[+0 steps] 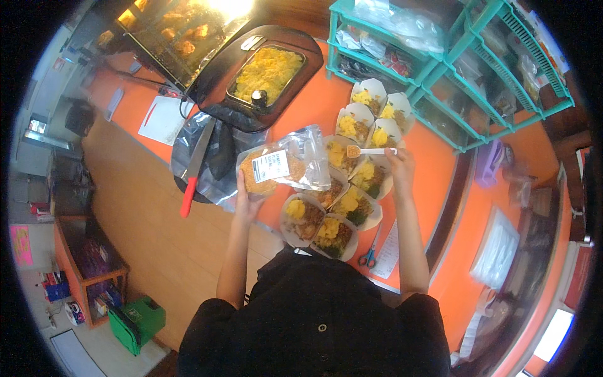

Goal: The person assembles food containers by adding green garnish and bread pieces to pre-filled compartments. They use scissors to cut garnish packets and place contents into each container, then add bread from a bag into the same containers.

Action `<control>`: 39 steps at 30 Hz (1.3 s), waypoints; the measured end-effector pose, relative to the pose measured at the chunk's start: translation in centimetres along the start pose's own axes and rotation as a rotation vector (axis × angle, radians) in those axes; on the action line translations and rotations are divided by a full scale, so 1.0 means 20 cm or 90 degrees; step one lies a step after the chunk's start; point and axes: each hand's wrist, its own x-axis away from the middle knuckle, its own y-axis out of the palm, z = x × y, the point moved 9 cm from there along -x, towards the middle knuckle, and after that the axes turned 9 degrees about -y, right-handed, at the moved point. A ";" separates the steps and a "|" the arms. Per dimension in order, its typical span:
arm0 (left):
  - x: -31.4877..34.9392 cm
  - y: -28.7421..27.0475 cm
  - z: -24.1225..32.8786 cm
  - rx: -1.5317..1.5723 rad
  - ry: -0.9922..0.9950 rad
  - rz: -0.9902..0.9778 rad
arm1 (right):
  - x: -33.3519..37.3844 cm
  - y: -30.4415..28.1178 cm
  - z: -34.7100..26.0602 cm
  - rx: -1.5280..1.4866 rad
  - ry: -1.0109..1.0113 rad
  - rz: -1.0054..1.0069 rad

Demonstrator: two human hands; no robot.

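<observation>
My left hand point(245, 202) grips a clear plastic pouch point(259, 183) of orange-brown crumbs, with a white label on its front. In my right hand point(402, 167) is a small white spoon point(374, 151), its bowl filled with the same-coloured crumbs. The spoon's bowl is over an open paper food box point(341, 155) containing yellow food. Several more open boxes point(370, 173) stand close together in two rows, holding yellow and brown food, some with green vegetables. The pouch's right end lies beside the boxes and overlaps part of the row.
A red-handled knife point(193, 169) rests on dark plastic at the left. Beyond it, a metal tray of yellow food point(270, 70) sits in a black pan point(301, 47). Blue-handled scissors point(369, 256) lie beside a paper slip point(388, 254). Teal shelves point(433, 66) stand at the back right.
</observation>
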 end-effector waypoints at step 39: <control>-0.03 0.09 0.03 0.105 0.009 -0.035 | 0.23 0.18 -1.02 0.175 -0.378 0.040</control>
